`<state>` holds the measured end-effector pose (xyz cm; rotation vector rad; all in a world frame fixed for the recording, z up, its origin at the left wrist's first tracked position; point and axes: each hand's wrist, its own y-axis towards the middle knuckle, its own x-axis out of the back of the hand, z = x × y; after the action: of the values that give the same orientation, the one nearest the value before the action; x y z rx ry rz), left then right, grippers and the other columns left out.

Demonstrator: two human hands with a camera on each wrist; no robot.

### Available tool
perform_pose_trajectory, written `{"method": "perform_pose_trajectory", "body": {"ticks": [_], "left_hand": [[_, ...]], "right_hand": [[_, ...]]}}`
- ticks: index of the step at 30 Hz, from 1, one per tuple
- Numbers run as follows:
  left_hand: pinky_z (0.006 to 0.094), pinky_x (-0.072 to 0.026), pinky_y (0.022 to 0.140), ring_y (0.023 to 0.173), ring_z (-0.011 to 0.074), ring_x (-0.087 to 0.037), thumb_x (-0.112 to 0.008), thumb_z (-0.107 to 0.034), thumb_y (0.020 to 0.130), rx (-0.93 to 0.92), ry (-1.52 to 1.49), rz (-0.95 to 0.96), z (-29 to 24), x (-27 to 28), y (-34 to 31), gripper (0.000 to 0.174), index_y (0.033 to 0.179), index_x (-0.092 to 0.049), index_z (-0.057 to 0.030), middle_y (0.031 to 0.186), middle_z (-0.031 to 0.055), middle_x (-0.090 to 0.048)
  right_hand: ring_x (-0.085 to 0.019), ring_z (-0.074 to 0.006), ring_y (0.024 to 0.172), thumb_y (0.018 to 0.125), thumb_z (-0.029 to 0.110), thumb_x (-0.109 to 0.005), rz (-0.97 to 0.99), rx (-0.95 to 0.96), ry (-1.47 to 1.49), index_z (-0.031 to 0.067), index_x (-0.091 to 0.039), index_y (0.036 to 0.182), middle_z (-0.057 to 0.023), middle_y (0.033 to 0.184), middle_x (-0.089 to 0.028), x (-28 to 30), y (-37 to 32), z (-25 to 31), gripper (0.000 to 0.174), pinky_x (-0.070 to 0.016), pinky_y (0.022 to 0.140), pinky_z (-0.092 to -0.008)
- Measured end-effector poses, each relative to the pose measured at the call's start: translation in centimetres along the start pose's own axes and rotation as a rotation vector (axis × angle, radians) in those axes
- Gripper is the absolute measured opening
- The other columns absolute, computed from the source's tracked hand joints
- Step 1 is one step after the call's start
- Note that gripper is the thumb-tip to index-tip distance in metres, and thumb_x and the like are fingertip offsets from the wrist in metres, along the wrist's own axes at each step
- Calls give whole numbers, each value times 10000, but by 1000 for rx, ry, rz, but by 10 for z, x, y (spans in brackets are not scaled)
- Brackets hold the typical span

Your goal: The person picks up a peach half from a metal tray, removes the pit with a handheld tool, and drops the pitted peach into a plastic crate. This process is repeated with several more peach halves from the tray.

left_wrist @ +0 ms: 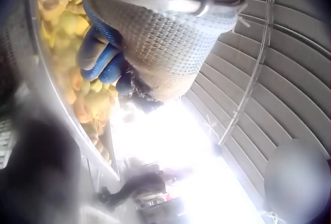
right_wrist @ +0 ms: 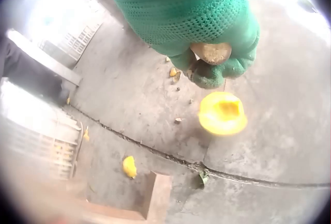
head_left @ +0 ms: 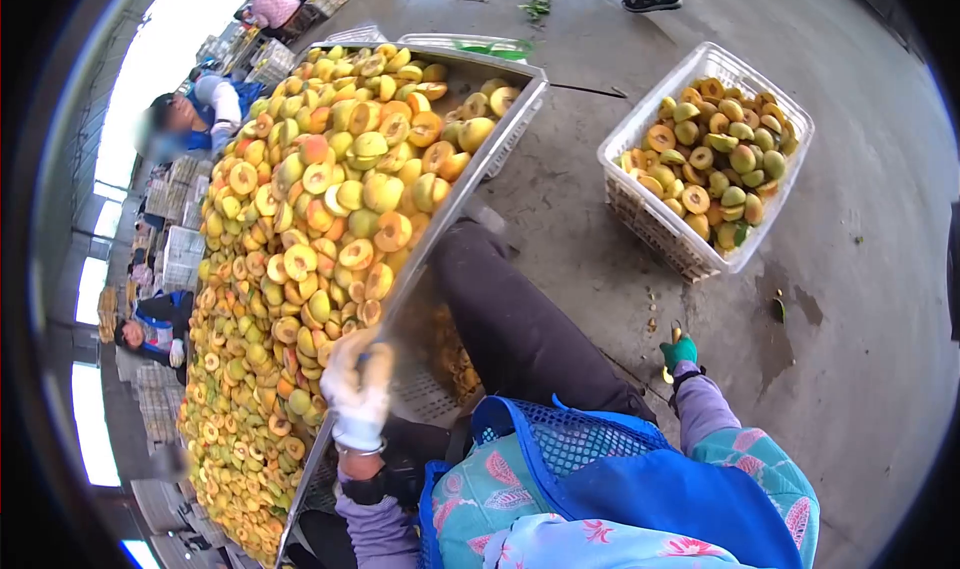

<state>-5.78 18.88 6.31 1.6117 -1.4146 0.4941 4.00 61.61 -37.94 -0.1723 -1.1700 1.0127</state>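
Note:
My left hand, in a white knit glove with blue-coated fingers, hovers blurred at the near metal rim of a large table. Its fingers bend loosely, and no fruit shows between them. Heaped on the table are halved yellow-orange peaches. My right hand, gloved in green knit, is low on my right side above the concrete floor. Its fingers curl round a tan, wooden-looking handle, whose other end is hidden. Just below that hand is a yellow peach half, its hollow facing up.
A white plastic crate full of peach halves stands on the floor to the right. Fruit scraps and a leaf lie on the concrete. Across the table sit other people, one in a blue vest. My dark-trousered leg extends beside the table.

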Motion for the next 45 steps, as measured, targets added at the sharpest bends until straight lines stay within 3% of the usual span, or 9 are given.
{"method": "perform_pose_trajectory", "body": {"ticks": [9,16,22,23,26,32,37,41,45], "left_hand": [[289,-502,744,829,177,-642,-651,-66,831,288,-59,267,-13,-15,10,222,1035,-665,17,920,117,-683],[289,-508,737,805,180,-641,-641,-59,840,309,-110,364,-21,-57,48,181,1001,-681,12,923,124,-677],[234,-504,668,719,105,-613,-585,-112,907,266,-428,567,-72,-94,75,227,1062,-657,37,877,69,-656],[240,-520,693,775,122,-641,-594,-141,917,307,-485,645,-76,-100,77,257,1082,-645,49,904,74,-662],[233,-518,687,788,118,-632,-593,-153,933,394,-761,794,-85,-123,75,279,1131,-628,39,914,73,-658],[283,-546,725,983,102,-550,-666,-272,917,689,-1009,849,-98,-162,63,638,1428,-355,-52,1084,28,-559],[224,-481,562,831,121,-624,-645,-225,907,623,-1218,778,-65,-135,71,472,1312,-505,-28,985,48,-629],[225,-484,522,742,186,-665,-598,-178,885,668,-1320,663,-34,-89,69,401,1241,-552,0,965,132,-663],[246,-501,534,768,232,-671,-599,-161,831,650,-1335,403,10,-15,43,407,1187,-568,34,950,163,-659]], "right_hand": [[-623,-377,989,655,165,-798,-67,57,-112,49,-506,1177,-233,1089,-572,-76,-13,-23,609,-523,806,-434],[-598,-411,1018,703,127,-720,-28,-282,-278,76,-513,1220,-232,1139,-530,-102,2,-82,559,-520,828,-455],[-648,-394,932,696,206,-775,255,-51,-172,57,-680,1006,-246,986,-665,-25,-10,-52,357,-528,781,-468],[-687,-320,746,683,268,-824,230,134,-243,31,-706,914,-200,844,-697,-16,-11,-53,351,-543,645,-420],[-646,-202,597,672,344,-821,562,-128,207,19,-684,926,-136,758,-664,27,-17,5,435,-508,517,-342],[-579,-71,609,831,168,-742,570,589,964,11,-599,1084,-31,807,-640,155,-145,260,331,-463,509,-221],[-546,-55,631,858,151,-714,796,760,781,40,-634,1033,3,824,-625,176,-174,332,223,-462,560,-205],[-612,-367,670,792,88,-629,-735,984,132,-11,-602,923,-191,742,-627,135,-17,320,166,-479,638,-443],[-636,-430,806,769,308,-683,-333,761,-264,-30,-609,936,-270,804,-650,118,100,262,384,-493,716,-480]]}}
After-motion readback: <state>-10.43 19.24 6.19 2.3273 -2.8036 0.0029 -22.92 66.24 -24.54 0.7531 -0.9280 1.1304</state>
